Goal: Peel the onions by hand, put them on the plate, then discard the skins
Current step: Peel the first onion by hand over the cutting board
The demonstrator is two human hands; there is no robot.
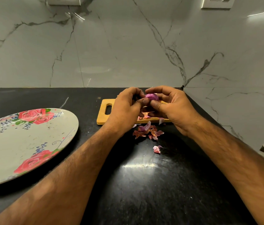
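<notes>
Over the cutting board, the onion is pinched between left hand and right hand. Peeling is best started at a lifted edge.

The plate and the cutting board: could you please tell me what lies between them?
In the head view, only bare black countertop lies between the plate and the cutting board.
</notes>
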